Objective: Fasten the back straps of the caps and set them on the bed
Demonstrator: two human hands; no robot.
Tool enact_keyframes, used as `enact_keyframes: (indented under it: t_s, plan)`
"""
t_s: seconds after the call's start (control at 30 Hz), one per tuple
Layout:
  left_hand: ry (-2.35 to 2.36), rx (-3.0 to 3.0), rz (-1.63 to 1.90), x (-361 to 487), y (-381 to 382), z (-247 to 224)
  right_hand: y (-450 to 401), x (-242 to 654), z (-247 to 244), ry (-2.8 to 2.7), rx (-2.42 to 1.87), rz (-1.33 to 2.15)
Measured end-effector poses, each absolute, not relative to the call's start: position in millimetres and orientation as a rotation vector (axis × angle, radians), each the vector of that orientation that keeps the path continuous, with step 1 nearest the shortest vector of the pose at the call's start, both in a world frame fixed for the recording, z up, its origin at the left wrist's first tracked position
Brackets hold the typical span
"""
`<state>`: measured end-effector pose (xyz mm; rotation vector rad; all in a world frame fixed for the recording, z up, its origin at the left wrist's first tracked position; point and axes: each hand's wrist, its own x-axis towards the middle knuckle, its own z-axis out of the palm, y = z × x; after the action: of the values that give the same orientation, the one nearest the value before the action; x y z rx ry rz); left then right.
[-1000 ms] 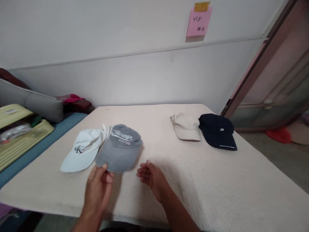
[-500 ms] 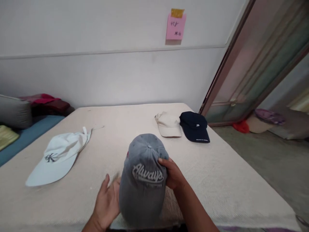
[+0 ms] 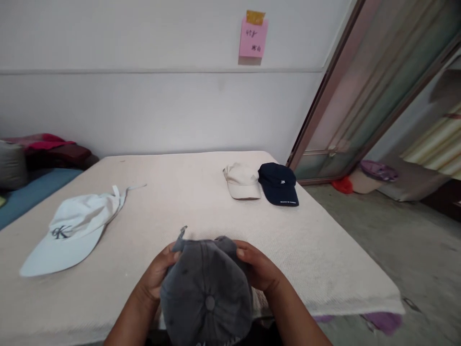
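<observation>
While the left hand (image 3: 158, 271) grips one side of the gray cap (image 3: 207, 293) and the right hand (image 3: 257, 266) grips the other, the cap fills the gap between them; both hands are clamped on its back part, thumbs on the near face, the other fingers mostly hidden. The gray cap is at the near edge of the surface (image 3: 194, 206), its crown and top button (image 3: 210, 302) turned to the camera; some pale lettering shows at the bottom of the view, cut off; whether the cap touches the surface, I cannot tell. Just beside the left thumb, a strap end with a small metal buckle (image 3: 184, 228) sticks up.

Well to the left of the hands lies a white cap (image 3: 79, 230) with dark letters, its brim towards the person; beyond the right hand, a beige cap (image 3: 241, 180) and a navy cap (image 3: 279, 185) lie side by side, brims also towards the person; farther beyond the hands, a pink note (image 3: 253, 38) hangs on the wall (image 3: 162, 110) under yellowish tape (image 3: 255, 18).
</observation>
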<state>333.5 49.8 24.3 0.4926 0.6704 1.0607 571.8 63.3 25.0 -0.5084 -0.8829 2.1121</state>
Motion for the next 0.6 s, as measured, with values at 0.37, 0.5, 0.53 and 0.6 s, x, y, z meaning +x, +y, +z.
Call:
enact_keyframes:
  t_s: [0.37, 0.5, 0.53, 0.6]
  plan:
    - [0.807, 0.606, 0.954, 319.4, 26.5, 39.3, 58.1, 563.5, 24.6, -0.824, -0.509, 2.185]
    - [0.739, 0.620, 0.873, 304.3, 13.4, 46.1, 54.3, 561.4, 29.5, -0.875, -0.502, 2.257]
    - [0.724, 0.625, 0.858, 299.5, 10.2, 46.1, 49.7, 559.2, 29.0, -0.881, -0.491, 2.305]
    - [0.732, 0.637, 0.857, 290.6, 4.9, 43.4, 35.6, 551.8, 25.8, -0.866, -0.444, 2.410]
